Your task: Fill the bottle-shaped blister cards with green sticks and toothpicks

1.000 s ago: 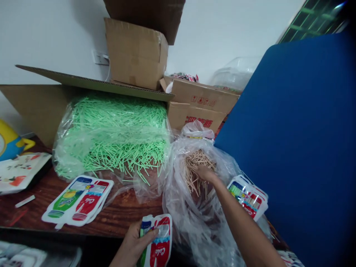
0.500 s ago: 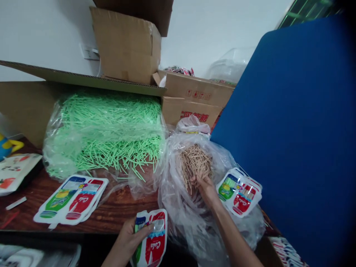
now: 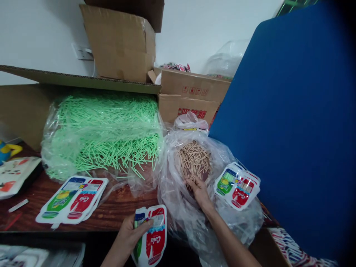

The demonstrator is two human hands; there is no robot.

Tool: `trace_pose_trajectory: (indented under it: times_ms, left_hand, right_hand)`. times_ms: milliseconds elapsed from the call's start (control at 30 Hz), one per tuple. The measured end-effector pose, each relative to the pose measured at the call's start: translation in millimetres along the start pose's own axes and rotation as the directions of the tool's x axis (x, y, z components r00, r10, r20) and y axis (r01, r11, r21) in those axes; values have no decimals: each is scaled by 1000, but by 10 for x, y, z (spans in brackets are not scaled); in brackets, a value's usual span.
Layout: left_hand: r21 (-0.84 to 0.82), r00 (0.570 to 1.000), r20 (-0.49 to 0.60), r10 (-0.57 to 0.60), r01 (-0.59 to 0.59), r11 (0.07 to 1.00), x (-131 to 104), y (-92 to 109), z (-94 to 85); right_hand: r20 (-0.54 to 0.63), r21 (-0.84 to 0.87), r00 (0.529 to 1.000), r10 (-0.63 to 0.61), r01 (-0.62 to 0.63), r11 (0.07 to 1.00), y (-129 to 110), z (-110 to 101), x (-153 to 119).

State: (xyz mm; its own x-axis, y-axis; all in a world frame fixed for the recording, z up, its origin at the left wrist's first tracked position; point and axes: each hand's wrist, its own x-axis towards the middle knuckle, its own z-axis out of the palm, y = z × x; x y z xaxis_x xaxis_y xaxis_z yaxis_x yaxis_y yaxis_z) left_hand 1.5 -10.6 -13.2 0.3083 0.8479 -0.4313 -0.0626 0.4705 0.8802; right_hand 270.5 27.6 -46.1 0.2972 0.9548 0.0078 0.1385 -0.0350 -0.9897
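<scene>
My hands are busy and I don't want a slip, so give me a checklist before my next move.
1. Left hand grips the red, green and white printed pouch: ok.
2. Crumpled clear plastic bag open around the thin tan sticks: ok.
3. Right hand at the near edge of the tan sticks: ok.
4. Right hand holding any tan sticks firmly: cannot tell.
5. Thin bright green sticks apart from the tan ones: ok.
6. Mouth of the held pouch open: cannot tell.
</scene>
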Motion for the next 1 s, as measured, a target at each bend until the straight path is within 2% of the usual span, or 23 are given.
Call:
trace_pose_trajectory:
  times_ms: [367, 467, 633, 733, 833, 900, 1000]
  left_hand:
    - [-20, 1000, 19, -5, 5, 1000, -14, -13, -9]
    - [-33, 1000, 31, -1, 2, 999, -9, -33, -28]
    - [-56, 999, 42, -1, 3, 998, 8, -32, -17]
    - [-50, 996, 92, 20, -15, 999, 26, 17, 48]
    - [-31, 982, 178, 60, -55, 998, 43, 84, 145]
    - [-40, 969, 239, 67, -59, 997, 43, 119, 202]
    - [-76, 952, 299, 67, -46, 996, 18, 150, 243]
  right_hand:
    - [-68, 108, 998, 0, 7, 994, 97, -14, -57]
    - [-66, 175, 998, 9, 3, 985, 88, -19, -62]
    - [-134, 355, 991, 12, 37, 934, -51, -77, -38]
    - [-157, 542, 987, 19, 70, 837, -266, -71, -63]
    - [-90, 802, 993, 77, 26, 597, -539, 41, -167]
    - [-36, 874, 995, 96, -15, 486, -697, 166, -268]
    - [26, 889, 997, 74, -57, 455, -846, 365, -421]
